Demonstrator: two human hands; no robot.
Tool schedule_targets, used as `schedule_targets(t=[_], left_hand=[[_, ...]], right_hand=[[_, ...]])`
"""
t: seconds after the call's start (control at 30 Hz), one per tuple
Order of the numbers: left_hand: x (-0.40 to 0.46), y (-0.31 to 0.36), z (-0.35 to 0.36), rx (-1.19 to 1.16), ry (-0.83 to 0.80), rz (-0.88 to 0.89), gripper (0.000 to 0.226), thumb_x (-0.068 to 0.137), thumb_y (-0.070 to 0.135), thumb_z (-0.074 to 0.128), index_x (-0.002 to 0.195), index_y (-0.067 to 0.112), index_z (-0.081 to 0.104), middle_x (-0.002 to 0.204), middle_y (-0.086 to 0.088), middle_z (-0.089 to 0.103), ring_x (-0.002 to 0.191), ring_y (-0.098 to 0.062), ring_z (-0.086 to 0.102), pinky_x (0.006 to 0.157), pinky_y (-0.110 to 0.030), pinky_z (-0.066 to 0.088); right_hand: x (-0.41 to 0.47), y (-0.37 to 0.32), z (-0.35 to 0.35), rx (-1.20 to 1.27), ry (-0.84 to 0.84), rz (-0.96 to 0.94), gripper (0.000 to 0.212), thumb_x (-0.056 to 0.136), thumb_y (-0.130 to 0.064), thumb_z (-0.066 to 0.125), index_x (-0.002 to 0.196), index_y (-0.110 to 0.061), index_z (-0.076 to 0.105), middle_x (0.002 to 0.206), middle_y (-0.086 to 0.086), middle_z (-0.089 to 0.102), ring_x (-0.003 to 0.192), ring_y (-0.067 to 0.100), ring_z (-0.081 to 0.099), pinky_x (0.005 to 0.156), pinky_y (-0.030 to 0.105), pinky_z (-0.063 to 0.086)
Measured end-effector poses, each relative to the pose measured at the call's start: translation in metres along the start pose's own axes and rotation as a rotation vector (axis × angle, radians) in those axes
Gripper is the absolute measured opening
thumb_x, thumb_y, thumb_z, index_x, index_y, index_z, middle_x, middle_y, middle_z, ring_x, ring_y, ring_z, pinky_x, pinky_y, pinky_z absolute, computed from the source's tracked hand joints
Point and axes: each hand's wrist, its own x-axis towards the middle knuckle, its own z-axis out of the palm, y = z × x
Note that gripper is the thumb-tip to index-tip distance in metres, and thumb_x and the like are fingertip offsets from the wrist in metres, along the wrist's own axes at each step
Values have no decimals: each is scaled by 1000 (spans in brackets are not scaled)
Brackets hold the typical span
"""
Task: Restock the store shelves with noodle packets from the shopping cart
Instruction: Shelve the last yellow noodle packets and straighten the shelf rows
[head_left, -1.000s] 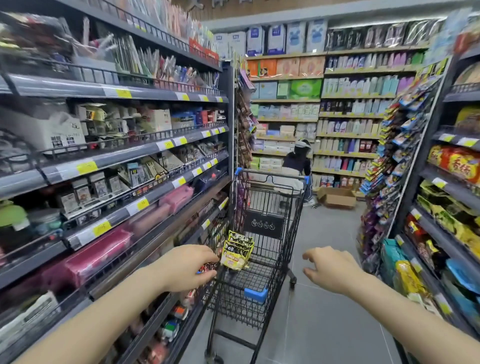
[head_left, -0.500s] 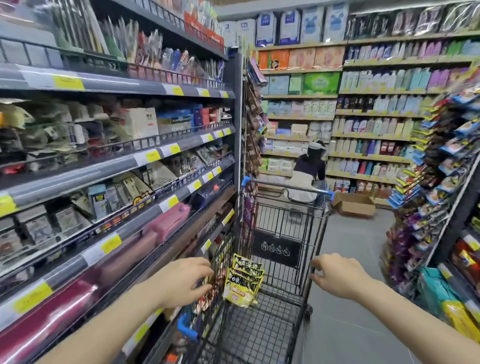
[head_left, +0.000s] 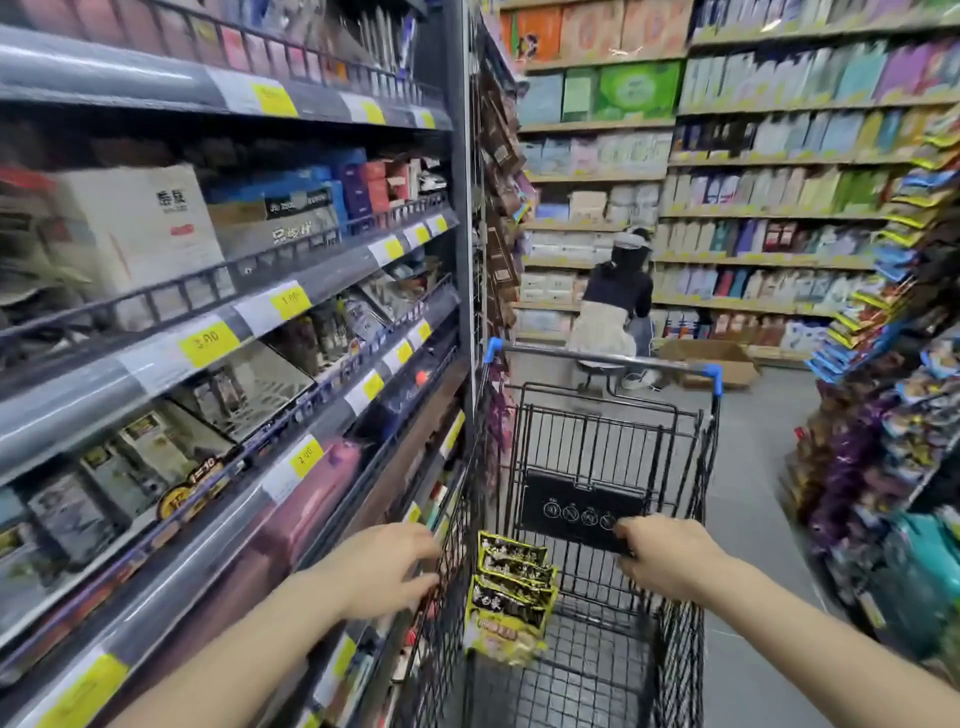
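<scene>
Shelves (head_left: 208, 332) tight beside cart (head_left: 613, 426), noodle packets (head_left: 511, 592) inside, left hand (head_left: 384, 571) grip released, right hand (head_left: 665, 556) grip unclear

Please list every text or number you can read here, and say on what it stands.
"3.00": yellow price tag on shelf edge.
"1.00": price tag.
"2.00": price tag.
"1=10": round sticker.
Box print, noodle packets, cart sign: too blurred to read.

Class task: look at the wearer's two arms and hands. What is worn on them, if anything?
Nothing shows on either. The left hand and right hand are bare: no gloves, rings, watch or bands visible. Both forearms are uncovered to the frame's edge; no sleeve is in view.
</scene>
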Motion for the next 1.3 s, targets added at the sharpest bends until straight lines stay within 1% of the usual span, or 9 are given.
schedule_targets(t=[0.23, 0.37, 0.5, 0.63, 0.77, 0.9, 1.0, 1.1, 1.3], left_hand=[[81, -48, 42, -46, -74, 81, 44, 93, 42, 39, 126, 18, 54, 129, 2, 53, 120, -15, 48, 105, -33, 37], [116, -64, 90, -70, -97, 110, 65, 84, 54, 22, 130, 19, 51, 132, 3, 51, 122, -16, 48, 105, -31, 36], [143, -81, 146, -73, -66, 158, 47, 90, 43, 36, 123, 17, 58, 125, 1, 57, 117, -18, 52, 103, -34, 39], [160, -84, 194, -16, 57, 267, 35, 82, 36, 43, 95, 19, 70, 102, 2, 68, 96, -16, 64, 92, -35, 49], [169, -82, 231, 15, 128, 291, 36, 84, 37, 41, 96, 21, 71, 104, 3, 69, 101, -13, 65, 99, -39, 46], [173, -87, 256, 42, 152, 282, 33, 87, 36, 41, 94, 19, 68, 101, 3, 67, 103, -15, 62, 107, -38, 26], [174, -88, 263, 96, 147, 298, 32, 83, 39, 45, 92, 20, 70, 99, 4, 69, 101, -14, 63, 104, -40, 27], [172, -88, 266, 97, 160, 289, 32, 83, 42, 49, 93, 22, 72, 100, 6, 70, 102, -12, 63, 105, -39, 27], [172, -86, 266, 61, 199, 260, 36, 86, 43, 45, 91, 22, 73, 96, 8, 71, 97, -10, 64, 103, -35, 29]], right_hand=[[94, -5, 44, 122, -78, 94, 38, 91, -34, 48, 125, -17, 51, 120, 4, 64, 107, 26, 63, 95, 43, 49], [138, -8, 112, 223, -193, 150, 37, 91, -35, 50, 123, -16, 53, 118, 3, 63, 104, 23, 62, 93, 39, 50], [178, -18, 190, 319, -330, 193, 34, 93, -32, 49, 119, -11, 50, 117, 6, 61, 102, 24, 62, 88, 36, 53], [208, -33, 263, 349, -396, 254, 36, 90, -29, 50, 120, -10, 50, 123, 9, 59, 112, 29, 57, 89, 34, 48], [231, -50, 326, 478, -515, 328, 45, 94, -28, 46, 131, -3, 41, 133, 14, 51, 122, 31, 50, 91, 32, 44], [243, -65, 352, 749, -497, 411, 54, 93, -21, 52, 136, 3, 28, 131, 13, 49, 119, 29, 50, 94, 34, 43], [254, -75, 375, 1047, -374, 530, 91, 83, -22, 68, 144, 2, 3, 126, 14, 50, 115, 27, 51, 96, 34, 44], [260, -88, 388, 1317, -290, 612, 88, 86, 5, 58, 146, -3, -6, 115, 9, 47, 103, 18, 48, 80, 17, 41], [270, -115, 404, 1388, -125, 687, 61, 81, 17, 54, 135, -1, 30, 80, -9, 52, 80, 14, 52, 77, 23, 41]])
